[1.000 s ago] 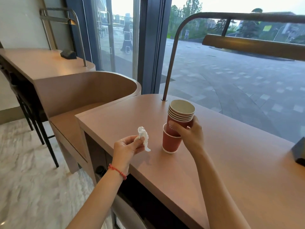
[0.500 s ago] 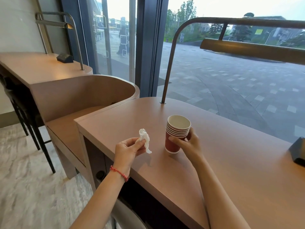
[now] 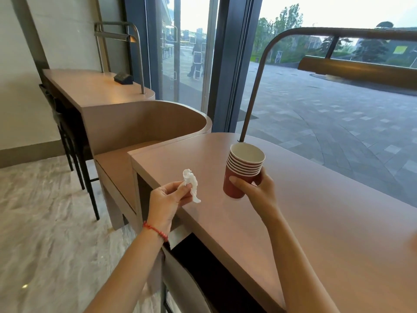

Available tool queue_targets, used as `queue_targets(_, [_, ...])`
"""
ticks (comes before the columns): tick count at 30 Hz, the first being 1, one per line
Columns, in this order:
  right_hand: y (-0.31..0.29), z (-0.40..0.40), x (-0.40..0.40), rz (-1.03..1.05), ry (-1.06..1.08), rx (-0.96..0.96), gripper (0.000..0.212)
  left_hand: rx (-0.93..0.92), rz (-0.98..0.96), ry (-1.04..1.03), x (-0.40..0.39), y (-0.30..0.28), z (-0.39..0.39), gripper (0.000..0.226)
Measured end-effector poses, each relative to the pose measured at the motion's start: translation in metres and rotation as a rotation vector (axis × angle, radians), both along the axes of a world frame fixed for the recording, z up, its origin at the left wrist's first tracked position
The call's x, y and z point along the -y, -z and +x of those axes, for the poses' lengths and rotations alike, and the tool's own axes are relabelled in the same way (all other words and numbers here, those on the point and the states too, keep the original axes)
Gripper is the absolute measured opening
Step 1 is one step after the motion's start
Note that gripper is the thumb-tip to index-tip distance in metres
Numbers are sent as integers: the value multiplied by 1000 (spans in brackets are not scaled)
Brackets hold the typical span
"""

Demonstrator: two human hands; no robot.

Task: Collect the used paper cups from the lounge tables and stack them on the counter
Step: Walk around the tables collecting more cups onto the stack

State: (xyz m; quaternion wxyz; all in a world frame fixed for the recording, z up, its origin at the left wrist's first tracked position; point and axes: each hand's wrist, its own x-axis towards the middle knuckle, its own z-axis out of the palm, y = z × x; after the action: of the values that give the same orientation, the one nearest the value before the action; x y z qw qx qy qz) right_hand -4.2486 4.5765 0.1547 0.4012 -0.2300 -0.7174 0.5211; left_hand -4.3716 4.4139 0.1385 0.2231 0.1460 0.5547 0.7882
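Observation:
A stack of several red paper cups (image 3: pixel 242 170) with white insides is gripped by my right hand (image 3: pixel 257 192), fingers wrapped round the lowest cup. The stack is tilted slightly and held just above the brown table top (image 3: pixel 304 222). A crumpled white tissue (image 3: pixel 190 184) is pinched between thumb and fingers of my left hand (image 3: pixel 165 203), which has a red bead bracelet at the wrist and hovers over the table's left edge.
A curved metal lamp post (image 3: pixel 252 91) rises from the table behind the cups. To the left lie a lower bench seat (image 3: pixel 115 170), a curved partition, another table (image 3: pixel 90 86) with a black box, and dark stools (image 3: pixel 74 150). Glass windows run along the far side.
A second ago the held stack was being lowered into a single cup on the table. Now all cups form one stack, lifted off the table in my right hand. The tissue hand barely moved.

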Motion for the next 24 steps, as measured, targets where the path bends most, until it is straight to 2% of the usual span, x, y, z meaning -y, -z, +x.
queue_targets(12, [-3, -72, 117, -18, -392, 41, 65, -16, -63, -360, 124, 8, -30, 9])
queue_targets(17, [9, -120, 187, -67, -560, 83, 68, 22, -28, -512, 206, 12, -53, 8])
queue_targets(24, [13, -192, 326, -123, -830, 100, 50, 67, -63, -765, 352, 15, -83, 5])
